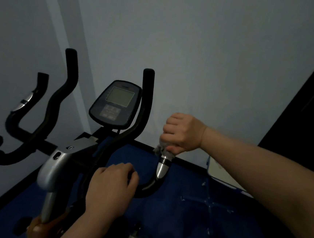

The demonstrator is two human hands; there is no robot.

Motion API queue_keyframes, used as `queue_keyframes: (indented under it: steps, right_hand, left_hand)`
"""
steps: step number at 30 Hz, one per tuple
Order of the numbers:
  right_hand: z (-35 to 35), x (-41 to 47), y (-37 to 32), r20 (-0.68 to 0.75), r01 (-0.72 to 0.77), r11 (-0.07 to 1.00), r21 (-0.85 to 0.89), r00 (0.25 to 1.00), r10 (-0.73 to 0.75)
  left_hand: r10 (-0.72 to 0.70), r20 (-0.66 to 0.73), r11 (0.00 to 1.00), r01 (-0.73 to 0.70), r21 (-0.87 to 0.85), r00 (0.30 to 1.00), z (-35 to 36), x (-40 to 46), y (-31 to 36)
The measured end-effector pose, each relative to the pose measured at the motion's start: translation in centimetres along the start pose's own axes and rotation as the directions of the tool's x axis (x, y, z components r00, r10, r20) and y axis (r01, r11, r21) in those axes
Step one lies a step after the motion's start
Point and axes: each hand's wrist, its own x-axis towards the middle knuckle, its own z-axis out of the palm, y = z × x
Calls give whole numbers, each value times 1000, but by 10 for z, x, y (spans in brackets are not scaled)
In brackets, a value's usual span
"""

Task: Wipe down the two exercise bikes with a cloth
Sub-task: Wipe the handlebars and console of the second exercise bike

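An exercise bike stands in front of me, with black curved handlebars (144, 106) and a grey console (116, 104) in the middle. My right hand (181, 133) is clenched around the right handlebar's upright end, with a grey cloth (163, 150) bunched under the fist, just above the silver sensor band (162, 167). My left hand (112, 185) rests on the lower bend of the same handlebar, fingers curled over it. The silver stem housing (57, 167) sits left of that hand. The left handlebar (31, 96) rises at the far left.
A pale wall rises close behind the bike. The floor (181, 225) is blue, with a black skirting strip along the wall. A white and blue box (221, 174) lies on the floor at the right. A dark panel (308, 117) fills the right edge.
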Motion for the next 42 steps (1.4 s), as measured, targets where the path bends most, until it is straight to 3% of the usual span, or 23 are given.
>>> queue_keyframes:
  steps: [4, 7, 8, 10, 13, 15, 17, 22, 25, 28, 30, 33, 35, 37, 38, 41, 42]
  right_hand:
    - [8, -2, -2, -138, -188, 982, -7, 973, 186]
    - [12, -2, -8, -276, -483, 869, 102, 826, 492]
    - [14, -2, -14, -303, -591, 786, 179, 727, 616]
    - [17, 1, -31, -332, -773, 531, 348, 428, 841]
    - [20, 16, -59, -215, -787, 142, 600, 12, 977]
    - [19, 23, -82, -62, -722, -85, 687, -175, 983]
    - [19, 28, -113, 78, -673, -248, 697, -272, 959]
    - [14, 34, -185, 247, -584, -320, 746, -204, 947]
    - [10, 41, -145, 279, -625, -310, 716, -150, 948]
    - [7, 47, -117, 265, -659, -329, 677, -199, 944]
    - [8, 45, -146, 269, -684, -324, 654, -189, 944]
    - [5, 43, -202, 336, -603, -335, 724, -116, 935]
    - [10, 42, -203, 285, -709, -269, 651, -99, 953]
    - [11, 41, -185, 141, -881, -119, 459, -60, 988]
    - [10, 40, -173, 57, -918, -8, 397, 15, 998]
    - [7, 22, -145, 17, -841, 455, 294, 480, 877]
    - [8, 14, -142, 5, -787, 524, 325, 555, 832]
  left_hand:
    - [4, 1, 1000, -4, -15, 1000, 2, 1, -1]
    - [2, -25, 1000, -3, -20, 1000, 3, 1, 0]
    - [-3, -29, 1000, 3, -18, 1000, 4, 0, -1]
    - [-6, -38, 1000, 6, -8, 999, 5, 0, -1]
    - [-11, -41, 1000, 11, 5, 999, 5, 2, -1]
    - [-17, -49, 1000, 18, 14, 999, 5, 2, 1]
    - [-21, -56, 1000, 22, 16, 998, 4, 3, 2]
    - [-37, -55, 999, 37, -7, 998, 6, 3, 3]
    - [-35, -72, 999, 35, -3, 997, 5, 2, 5]
    - [-46, -85, 999, 46, 0, 995, 5, 2, 4]
    - [-44, -93, 999, 44, -2, 995, 6, 1, 4]
    - [-47, -101, 999, 45, -16, 994, 6, 1, 3]
    - [-48, -99, 999, 47, -8, 994, 7, 1, 3]
    - [-53, -100, 999, 53, -9, 994, 5, 0, 2]
    - [-62, -106, 998, 61, -15, 992, 6, 0, 2]
    - [-81, -126, 997, 80, -9, 989, 5, 0, 3]
    - [-80, -131, 997, 80, -5, 988, 5, 1, 3]
